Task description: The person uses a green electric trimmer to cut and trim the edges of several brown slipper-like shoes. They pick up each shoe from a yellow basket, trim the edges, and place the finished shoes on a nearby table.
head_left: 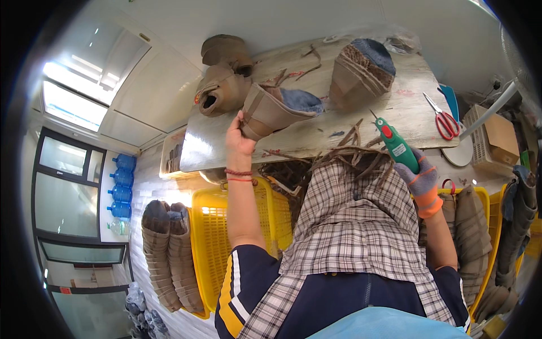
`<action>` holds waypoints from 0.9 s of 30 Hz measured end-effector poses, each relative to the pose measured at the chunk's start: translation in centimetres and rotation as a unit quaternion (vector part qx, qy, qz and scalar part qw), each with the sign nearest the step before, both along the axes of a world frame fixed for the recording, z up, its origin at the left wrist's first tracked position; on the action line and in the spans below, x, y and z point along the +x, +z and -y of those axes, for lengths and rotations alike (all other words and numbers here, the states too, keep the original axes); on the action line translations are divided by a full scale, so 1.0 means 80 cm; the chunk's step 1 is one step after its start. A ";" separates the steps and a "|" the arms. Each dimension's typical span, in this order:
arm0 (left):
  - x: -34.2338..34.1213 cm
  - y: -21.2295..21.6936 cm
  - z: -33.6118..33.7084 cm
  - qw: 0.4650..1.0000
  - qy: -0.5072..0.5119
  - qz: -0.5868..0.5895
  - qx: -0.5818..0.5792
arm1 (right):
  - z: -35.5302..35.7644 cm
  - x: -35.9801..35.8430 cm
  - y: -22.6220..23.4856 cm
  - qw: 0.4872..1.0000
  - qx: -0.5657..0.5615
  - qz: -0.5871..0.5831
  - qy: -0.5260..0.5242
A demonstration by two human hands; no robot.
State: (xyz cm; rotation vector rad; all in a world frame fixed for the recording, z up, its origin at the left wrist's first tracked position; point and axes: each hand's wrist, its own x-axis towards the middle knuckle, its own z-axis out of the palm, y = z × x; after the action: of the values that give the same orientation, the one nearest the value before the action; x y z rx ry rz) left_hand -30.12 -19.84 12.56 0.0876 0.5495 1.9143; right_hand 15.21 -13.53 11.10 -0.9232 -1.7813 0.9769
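My bare left hand [241,139] grips the edge of a brown boot upper [265,117] with bluish-grey fleece lining, holding it over the table's left half. Its fingers are partly hidden behind the upper. My right hand [420,179], in a grey and orange work glove, is closed round a green hand-held power tool [397,144] with a red button and a thin tip. The tip points up and left, apart from the upper. Another fleece-lined upper [361,76] stands at the table's far right. Brown trimmed strips [361,150] lie on my plaid apron [361,214].
The worn table [214,152] also bears more brown uppers [223,90] at far left and red-handled scissors [446,124] at right. Yellow baskets [226,217] stand on both sides of me, with stacked uppers [169,254] beside the left one. A pale pole [488,110] rises at right.
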 end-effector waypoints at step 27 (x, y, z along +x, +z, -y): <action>0.100 -0.043 0.038 0.974 -0.098 0.206 -0.012 | -0.004 -0.002 -0.010 0.903 0.389 0.183 0.003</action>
State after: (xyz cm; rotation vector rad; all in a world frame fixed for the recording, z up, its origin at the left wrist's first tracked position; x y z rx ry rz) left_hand -22.08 -22.87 9.12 -0.2578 0.2709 1.6696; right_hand 15.05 -13.23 10.29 -0.5896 -2.2218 0.0236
